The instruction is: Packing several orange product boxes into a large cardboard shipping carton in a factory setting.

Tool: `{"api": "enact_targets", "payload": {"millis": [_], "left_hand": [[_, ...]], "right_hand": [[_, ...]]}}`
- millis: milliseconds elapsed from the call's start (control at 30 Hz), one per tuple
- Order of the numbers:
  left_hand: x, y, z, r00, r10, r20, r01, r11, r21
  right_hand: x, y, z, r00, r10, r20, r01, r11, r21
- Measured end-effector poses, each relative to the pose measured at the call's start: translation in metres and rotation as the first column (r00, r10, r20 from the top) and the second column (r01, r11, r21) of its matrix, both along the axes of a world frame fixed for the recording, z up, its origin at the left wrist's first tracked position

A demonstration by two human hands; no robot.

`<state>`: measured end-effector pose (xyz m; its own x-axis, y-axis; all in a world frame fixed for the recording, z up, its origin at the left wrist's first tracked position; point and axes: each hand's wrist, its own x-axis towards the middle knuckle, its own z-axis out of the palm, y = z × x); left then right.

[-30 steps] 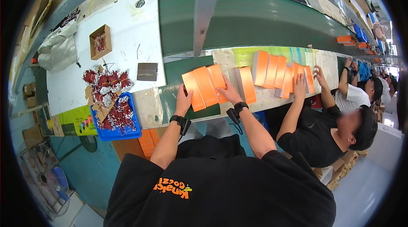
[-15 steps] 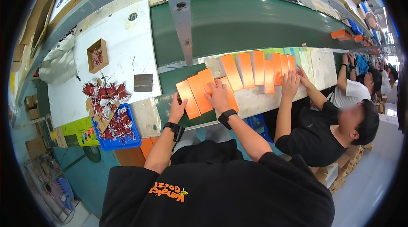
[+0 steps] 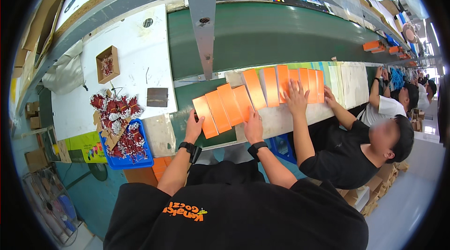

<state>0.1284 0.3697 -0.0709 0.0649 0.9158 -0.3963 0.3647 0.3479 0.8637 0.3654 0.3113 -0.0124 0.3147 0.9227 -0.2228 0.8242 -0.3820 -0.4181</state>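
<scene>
Several long, flat orange boxes [image 3: 218,111] lie side by side in a slanted row in front of me. My left hand [image 3: 194,127] grips the outer edge of the leftmost box [image 3: 205,117], thumb on top and fingers mostly hidden beside it. At the other end of the row, my right hand [image 3: 253,128] is closed around the near right corner of the rightmost box [image 3: 243,102], its thumb against the edge. Farther right, another set of orange boxes [image 3: 268,86] stands in a fan, apart from my row at its near end. A co-worker's hand [image 3: 296,97] rests on that set.
On the left, a blue tray [image 3: 149,162] holds bundles of dark red wires with white ends. An open cardboard box [image 3: 116,69] and a dark flat plate [image 3: 157,97] lie on the white board [image 3: 140,44]. A grey metal post [image 3: 203,29] rises beyond my boxes, before the green conveyor belt [image 3: 272,29].
My right hand has moved off the tops of the boxes to the row's near right corner. The boxes in my row lie closer together. The co-worker's hand has shifted left.
</scene>
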Motion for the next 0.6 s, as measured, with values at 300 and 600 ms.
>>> {"api": "enact_targets", "payload": {"millis": [300,600], "left_hand": [[-0.022,0.017,-0.002,0.999,0.038,-0.019,-0.037,0.999,0.018],[0.002,0.001,-0.002,0.998,0.058,-0.040,-0.058,0.998,0.004]], "right_hand": [[0.009,0.059,0.000,0.977,0.214,-0.017,-0.215,0.974,-0.071],[0.039,0.138,-0.022,0.970,-0.083,0.228,0.022,0.966,0.256]]}}
